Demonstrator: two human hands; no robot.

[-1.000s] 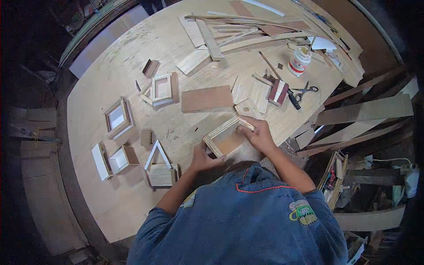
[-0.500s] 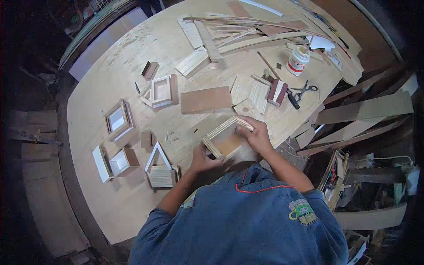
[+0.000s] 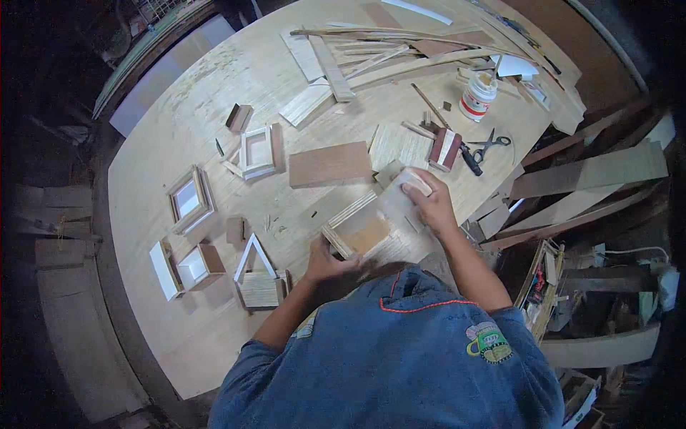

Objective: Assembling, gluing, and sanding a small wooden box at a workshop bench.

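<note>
A small wooden box frame (image 3: 349, 216) with layered, striped edges is held low over the table in front of me. My left hand (image 3: 330, 261) is closed round its near left corner, fingers partly hidden behind the wood. My right hand (image 3: 433, 204) grips a pale wooden piece (image 3: 414, 184), thumb on top, at the right of the frame. This piece is smeared by motion, and a gap shows between its upper end and the frame. Just beyond lies a flat brown board (image 3: 330, 164).
To the left stand a house-shaped piece (image 3: 257, 289), an open box (image 3: 200, 266) and small frames (image 3: 188, 200). Scissors (image 3: 491, 145), a maroon block (image 3: 445, 150) and a white glue jar (image 3: 479, 96) lie to the right. Wood strips (image 3: 389, 53) are piled at the far side.
My right hand has moved up and to the right with the pale wooden piece, away from the frame's right side. My left hand still holds the frame in nearly the same place.
</note>
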